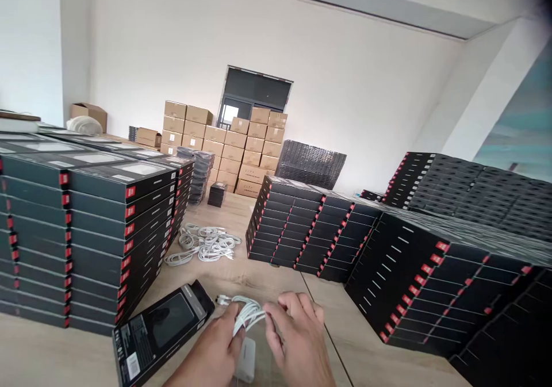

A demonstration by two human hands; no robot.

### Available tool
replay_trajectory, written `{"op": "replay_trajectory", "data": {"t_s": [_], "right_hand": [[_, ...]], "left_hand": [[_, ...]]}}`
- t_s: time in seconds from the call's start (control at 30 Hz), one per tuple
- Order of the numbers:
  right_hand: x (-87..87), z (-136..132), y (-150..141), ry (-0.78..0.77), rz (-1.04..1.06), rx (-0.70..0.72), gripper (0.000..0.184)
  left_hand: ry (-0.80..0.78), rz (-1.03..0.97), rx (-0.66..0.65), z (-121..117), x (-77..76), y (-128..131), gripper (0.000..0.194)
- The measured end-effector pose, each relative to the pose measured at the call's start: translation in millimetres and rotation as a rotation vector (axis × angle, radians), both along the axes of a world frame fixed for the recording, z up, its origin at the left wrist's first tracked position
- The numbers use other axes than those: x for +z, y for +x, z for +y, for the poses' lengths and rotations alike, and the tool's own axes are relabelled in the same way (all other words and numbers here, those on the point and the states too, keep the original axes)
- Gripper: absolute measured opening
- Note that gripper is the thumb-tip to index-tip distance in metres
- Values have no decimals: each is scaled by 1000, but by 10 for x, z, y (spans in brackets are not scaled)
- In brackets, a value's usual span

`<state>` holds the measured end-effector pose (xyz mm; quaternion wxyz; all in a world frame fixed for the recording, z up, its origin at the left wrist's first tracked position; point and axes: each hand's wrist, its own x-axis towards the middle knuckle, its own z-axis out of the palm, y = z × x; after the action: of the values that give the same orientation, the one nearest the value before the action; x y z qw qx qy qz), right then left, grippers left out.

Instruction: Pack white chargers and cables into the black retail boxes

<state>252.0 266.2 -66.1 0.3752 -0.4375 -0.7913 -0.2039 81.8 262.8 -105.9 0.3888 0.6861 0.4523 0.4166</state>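
A coiled white cable (249, 313) is gathered between my two hands over the table. My left hand (218, 341) is closed around the coil, with a plug end sticking out past its fingers. At the coil's right side, my right hand (297, 335) pinches the cable between thumb and forefinger, its other fingers curled. Just below the coil lies a small white block, perhaps a charger (246, 361), partly hidden by my left hand. To the left rests an open black box (164, 329) with a dark window and a barcode label, its end flap raised.
Several loose white cables (207, 242) lie in a tangle farther back. Tall stacks of black boxes with red tabs stand at left (95, 220), centre (302, 226) and right (414, 278). Brown cartons (233, 154) are piled by the far wall. A seam crosses the wooden table (241, 275).
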Motion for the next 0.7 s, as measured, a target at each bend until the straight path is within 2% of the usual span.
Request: {"op": "replay_trajectory", "data": {"t_s": [0.13,0.23,0.33,0.53,0.7], "right_hand": [[29,-57,-9,-3,-49,-21,25],[38,-75,-19,-20,-82,-27,28],[20,-91,-56,-118,-13,26,27],[-86,-141,-251,-497,529,215,22],[-167,-76,-311,-830,956,349,33]], "left_hand": [[-30,25,9,-56,77,-28,29],[-36,24,8,-51,57,-53,27],[-12,-11,12,-31,26,-70,25],[-54,-108,-51,-57,78,-51,21],[-44,-130,-101,-83,129,-22,17]]}}
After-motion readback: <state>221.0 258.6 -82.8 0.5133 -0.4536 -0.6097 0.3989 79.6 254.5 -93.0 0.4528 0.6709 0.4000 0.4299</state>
